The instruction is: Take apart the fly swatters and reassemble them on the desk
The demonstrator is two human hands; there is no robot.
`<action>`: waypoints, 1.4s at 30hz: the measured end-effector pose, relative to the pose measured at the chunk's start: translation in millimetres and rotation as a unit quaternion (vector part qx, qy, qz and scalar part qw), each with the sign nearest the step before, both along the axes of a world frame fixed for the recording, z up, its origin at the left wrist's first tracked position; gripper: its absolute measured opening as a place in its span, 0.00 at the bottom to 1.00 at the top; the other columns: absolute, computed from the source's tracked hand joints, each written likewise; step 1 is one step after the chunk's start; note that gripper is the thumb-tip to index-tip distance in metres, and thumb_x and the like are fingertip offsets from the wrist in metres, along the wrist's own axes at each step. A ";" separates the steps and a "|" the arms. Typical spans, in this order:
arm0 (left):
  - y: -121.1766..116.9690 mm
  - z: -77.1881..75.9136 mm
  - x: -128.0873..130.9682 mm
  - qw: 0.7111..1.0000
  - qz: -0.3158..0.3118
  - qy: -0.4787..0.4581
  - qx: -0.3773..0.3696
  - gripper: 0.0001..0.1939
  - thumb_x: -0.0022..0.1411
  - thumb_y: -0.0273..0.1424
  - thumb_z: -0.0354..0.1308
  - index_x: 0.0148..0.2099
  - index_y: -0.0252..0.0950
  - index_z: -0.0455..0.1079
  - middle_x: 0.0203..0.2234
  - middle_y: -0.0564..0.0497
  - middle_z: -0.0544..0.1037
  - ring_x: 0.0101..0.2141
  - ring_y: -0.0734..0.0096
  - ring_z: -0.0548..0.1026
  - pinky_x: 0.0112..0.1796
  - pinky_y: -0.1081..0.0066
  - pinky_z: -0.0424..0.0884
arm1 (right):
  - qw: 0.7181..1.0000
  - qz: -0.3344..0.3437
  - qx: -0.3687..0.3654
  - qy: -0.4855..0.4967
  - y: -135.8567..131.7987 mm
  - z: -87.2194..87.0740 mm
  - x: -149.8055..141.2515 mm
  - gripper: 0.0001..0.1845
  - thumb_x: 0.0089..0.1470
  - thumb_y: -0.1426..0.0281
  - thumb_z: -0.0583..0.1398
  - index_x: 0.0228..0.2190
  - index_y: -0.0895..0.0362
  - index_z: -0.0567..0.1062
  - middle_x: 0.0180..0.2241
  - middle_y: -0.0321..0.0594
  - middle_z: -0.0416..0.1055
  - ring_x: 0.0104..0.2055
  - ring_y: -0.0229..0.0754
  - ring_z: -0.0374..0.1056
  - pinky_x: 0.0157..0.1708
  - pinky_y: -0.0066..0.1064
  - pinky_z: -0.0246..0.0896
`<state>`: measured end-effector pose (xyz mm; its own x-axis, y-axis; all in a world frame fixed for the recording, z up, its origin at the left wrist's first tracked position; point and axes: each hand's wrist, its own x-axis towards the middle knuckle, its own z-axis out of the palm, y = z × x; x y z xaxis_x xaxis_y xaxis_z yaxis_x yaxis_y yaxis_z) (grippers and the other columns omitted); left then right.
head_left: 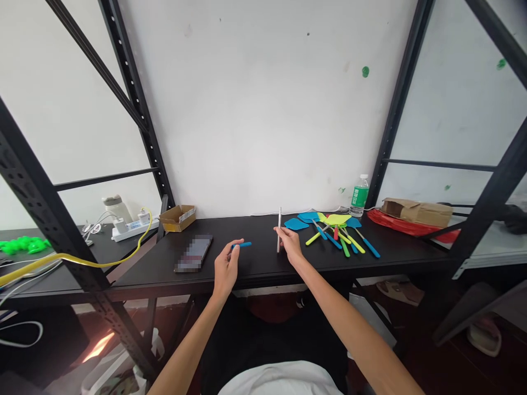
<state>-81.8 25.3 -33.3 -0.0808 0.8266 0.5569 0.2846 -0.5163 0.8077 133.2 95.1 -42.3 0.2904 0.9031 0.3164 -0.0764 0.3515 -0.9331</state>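
My left hand is closed around a short, slim blue stick, whose tip points right; its kind is not clear. My right hand pinches a thin, flat, pale thing that stands upright and is seen edge-on, so its faces are hidden. A gap separates the two hands, both just above the black shelf top. To the right of my right hand lies a heap of fly-swatter-like or spatula-like tools with blue, yellow, green and red parts. Left of my left hand lies a phone with a blurred screen.
A small cardboard box sits at the back left. A water bottle stands at the back right, near a brown package on red plastic. Black uprights frame the shelf. A yellow cable crosses the left side.
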 end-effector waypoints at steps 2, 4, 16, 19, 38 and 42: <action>0.5 -0.4 0.0 1.000 0.019 -0.003 0.017 0.21 0.69 0.46 0.48 0.49 0.37 0.74 0.28 0.51 0.75 0.20 0.76 0.64 0.22 0.74 0.56 | 0.998 0.038 -0.005 0.058 -8.7 -1.9 5.3 0.18 0.45 0.55 0.67 0.32 0.57 0.80 0.21 0.33 0.63 0.23 0.36 0.56 0.24 0.30 0.53; 2.0 -1.3 -0.2 0.999 0.036 0.004 0.033 0.20 0.70 0.45 0.47 0.46 0.37 0.73 0.34 0.49 0.78 0.27 0.71 0.71 0.27 0.73 0.63 | 0.993 0.066 0.000 0.101 -20.5 -3.3 12.3 0.17 0.43 0.56 0.69 0.30 0.57 0.80 0.20 0.31 0.60 0.22 0.34 0.54 0.24 0.29 0.54; 6.1 -13.8 -0.3 0.950 0.015 0.300 0.083 0.18 0.72 0.41 0.45 0.47 0.44 0.75 0.33 0.52 0.74 0.32 0.70 0.72 0.34 0.72 0.64 | 0.982 0.133 -0.010 0.134 -40.4 -8.0 29.9 0.19 0.48 0.55 0.67 0.32 0.59 0.81 0.21 0.35 0.67 0.22 0.32 0.58 0.23 0.27 0.56; 6.3 -15.6 1.1 0.935 0.026 0.344 0.084 0.17 0.72 0.41 0.45 0.46 0.46 0.75 0.34 0.53 0.77 0.36 0.69 0.75 0.36 0.72 0.64 | 0.986 0.137 -0.007 0.100 -40.5 -9.0 27.8 0.17 0.45 0.58 0.70 0.31 0.57 0.78 0.22 0.36 0.71 0.22 0.33 0.61 0.24 0.27 0.58; 11.0 -24.0 4.2 0.909 0.072 0.401 0.088 0.19 0.71 0.45 0.46 0.50 0.44 0.74 0.42 0.51 0.81 0.36 0.64 0.78 0.35 0.69 0.66 | 0.982 0.187 0.001 0.020 -47.0 -4.6 28.4 0.17 0.51 0.56 0.64 0.32 0.58 0.81 0.27 0.44 0.77 0.24 0.36 0.67 0.26 0.27 0.57; 8.9 -22.8 5.7 0.906 0.077 0.405 0.095 0.19 0.71 0.44 0.46 0.51 0.44 0.74 0.41 0.50 0.81 0.37 0.65 0.78 0.34 0.71 0.65 | 0.980 0.196 0.005 0.016 -48.0 -3.7 28.1 0.17 0.52 0.56 0.64 0.31 0.58 0.80 0.26 0.44 0.77 0.24 0.36 0.67 0.26 0.28 0.57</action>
